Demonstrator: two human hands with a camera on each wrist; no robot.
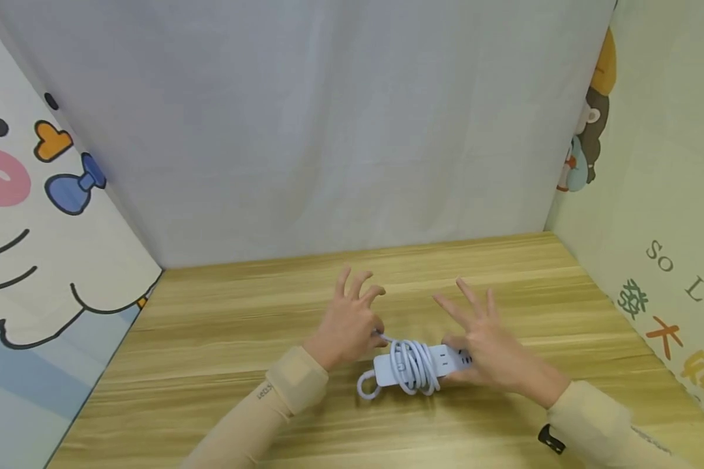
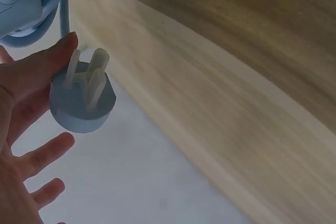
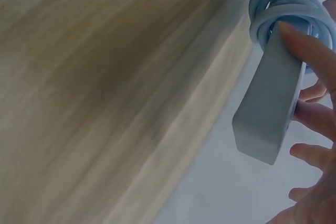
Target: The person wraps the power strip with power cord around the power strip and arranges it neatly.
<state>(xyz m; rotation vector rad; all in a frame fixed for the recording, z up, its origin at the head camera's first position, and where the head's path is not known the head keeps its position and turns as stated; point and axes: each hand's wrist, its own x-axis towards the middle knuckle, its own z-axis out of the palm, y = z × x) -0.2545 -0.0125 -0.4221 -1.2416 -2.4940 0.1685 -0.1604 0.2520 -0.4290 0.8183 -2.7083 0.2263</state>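
The white plastic power strip [image 1: 440,362], its white cord [image 1: 412,366] coiled round it, is lying near the front of the light wooden table [image 1: 211,365]. The right hand [image 1: 493,348] is holding its end, thumb pressing, fingers spreading apart. The left hand [image 1: 349,326] is pinching the round white three-pin plug [image 2: 84,98], remaining fingers splaying.

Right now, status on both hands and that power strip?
Left hand pinches the plug. Right hand grips the power strip end, fingers splayed. Cord coiled round the strip. Nothing else on the table.
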